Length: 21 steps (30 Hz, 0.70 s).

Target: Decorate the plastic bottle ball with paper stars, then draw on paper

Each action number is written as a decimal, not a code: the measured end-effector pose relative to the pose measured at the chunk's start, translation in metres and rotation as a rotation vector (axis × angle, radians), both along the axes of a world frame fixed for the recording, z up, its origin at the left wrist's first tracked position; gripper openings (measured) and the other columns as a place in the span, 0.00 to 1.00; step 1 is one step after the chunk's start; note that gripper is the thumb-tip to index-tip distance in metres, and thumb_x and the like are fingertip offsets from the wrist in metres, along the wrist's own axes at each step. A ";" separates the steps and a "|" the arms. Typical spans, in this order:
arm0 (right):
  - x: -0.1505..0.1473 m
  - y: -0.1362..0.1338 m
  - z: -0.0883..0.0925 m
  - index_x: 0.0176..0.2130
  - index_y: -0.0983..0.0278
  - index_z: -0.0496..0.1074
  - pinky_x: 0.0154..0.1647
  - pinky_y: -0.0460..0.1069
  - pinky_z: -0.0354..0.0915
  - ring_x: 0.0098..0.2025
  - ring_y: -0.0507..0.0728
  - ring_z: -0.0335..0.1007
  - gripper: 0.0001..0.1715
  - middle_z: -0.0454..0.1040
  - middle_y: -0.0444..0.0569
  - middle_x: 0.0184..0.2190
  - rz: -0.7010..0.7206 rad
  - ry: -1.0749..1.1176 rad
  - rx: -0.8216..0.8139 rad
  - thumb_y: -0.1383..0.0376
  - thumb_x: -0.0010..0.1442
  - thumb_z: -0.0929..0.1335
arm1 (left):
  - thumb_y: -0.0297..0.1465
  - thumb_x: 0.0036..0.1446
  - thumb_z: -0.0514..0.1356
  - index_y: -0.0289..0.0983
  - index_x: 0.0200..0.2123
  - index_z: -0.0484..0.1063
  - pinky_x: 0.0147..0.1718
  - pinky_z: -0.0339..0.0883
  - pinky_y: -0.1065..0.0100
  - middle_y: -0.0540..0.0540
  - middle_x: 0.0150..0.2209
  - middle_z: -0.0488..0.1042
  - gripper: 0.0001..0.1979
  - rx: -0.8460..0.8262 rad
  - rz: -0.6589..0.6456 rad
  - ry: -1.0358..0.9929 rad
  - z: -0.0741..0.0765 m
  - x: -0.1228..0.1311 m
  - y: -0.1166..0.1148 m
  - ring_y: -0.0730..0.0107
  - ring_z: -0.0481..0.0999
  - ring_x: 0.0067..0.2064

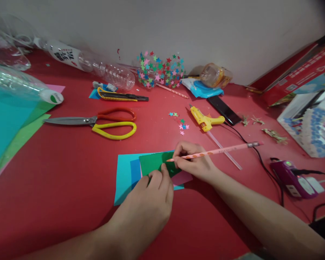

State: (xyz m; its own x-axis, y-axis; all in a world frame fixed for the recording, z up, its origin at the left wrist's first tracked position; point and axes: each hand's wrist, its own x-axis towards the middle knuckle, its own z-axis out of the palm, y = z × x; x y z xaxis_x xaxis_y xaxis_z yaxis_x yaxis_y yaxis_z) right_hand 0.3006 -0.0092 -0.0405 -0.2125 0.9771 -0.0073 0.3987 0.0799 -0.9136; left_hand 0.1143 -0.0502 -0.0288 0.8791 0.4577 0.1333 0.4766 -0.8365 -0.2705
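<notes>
While L hand [151, 196] presses green ppr [154, 161], R hand [195, 161] grips pencil [224, 149] crosswise, pointing L.

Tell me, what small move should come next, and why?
Perhaps a short stroke with the pink pencil on the green sheet: the right grip holds the pencil's tip over it, while the left grip rests on the sheet, seemingly steadying it.

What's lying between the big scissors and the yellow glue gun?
In the head camera's view, a scatter of small coloured stars lies between the scissors and the glue gun, nearer the gun.
</notes>
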 end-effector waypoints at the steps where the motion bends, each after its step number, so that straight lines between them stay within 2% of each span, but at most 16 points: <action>1: 0.000 0.000 0.000 0.24 0.64 0.64 0.20 0.42 0.54 0.20 0.47 0.59 0.05 0.65 0.40 0.18 0.006 -0.008 0.007 0.71 0.49 0.65 | 0.19 0.51 0.50 0.24 0.50 0.71 0.27 0.69 0.64 0.30 0.48 0.75 0.23 -0.005 0.002 0.005 0.000 0.000 0.000 0.59 0.74 0.36; 5: -0.001 -0.001 -0.002 0.24 0.64 0.64 0.20 0.42 0.53 0.20 0.47 0.56 0.05 0.64 0.39 0.18 0.010 -0.045 0.056 0.71 0.50 0.64 | 0.20 0.51 0.50 0.25 0.50 0.70 0.28 0.69 0.63 0.30 0.49 0.75 0.23 -0.015 0.008 0.015 0.000 0.001 -0.001 0.58 0.74 0.37; 15: -0.007 0.000 0.002 0.25 0.63 0.64 0.22 0.43 0.56 0.21 0.48 0.60 0.06 0.65 0.40 0.18 -0.116 -0.092 0.056 0.69 0.53 0.64 | 0.19 0.51 0.50 0.23 0.50 0.71 0.27 0.69 0.64 0.30 0.47 0.75 0.23 0.004 0.016 0.016 0.001 0.001 0.000 0.59 0.74 0.35; 21: -0.006 0.000 -0.003 0.26 0.63 0.63 0.23 0.43 0.56 0.22 0.48 0.60 0.05 0.64 0.40 0.19 -0.112 -0.065 0.076 0.70 0.53 0.64 | 0.18 0.50 0.50 0.24 0.50 0.71 0.26 0.70 0.65 0.31 0.47 0.75 0.23 0.009 0.009 0.029 0.002 0.001 -0.001 0.59 0.75 0.35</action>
State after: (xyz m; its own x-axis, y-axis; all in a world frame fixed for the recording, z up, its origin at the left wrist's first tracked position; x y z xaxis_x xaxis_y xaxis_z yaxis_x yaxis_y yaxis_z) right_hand 0.2950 -0.0089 -0.0435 -0.1033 0.9930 0.0577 0.4670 0.0997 -0.8786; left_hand 0.1148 -0.0509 -0.0264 0.8783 0.4648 0.1117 0.4761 -0.8295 -0.2920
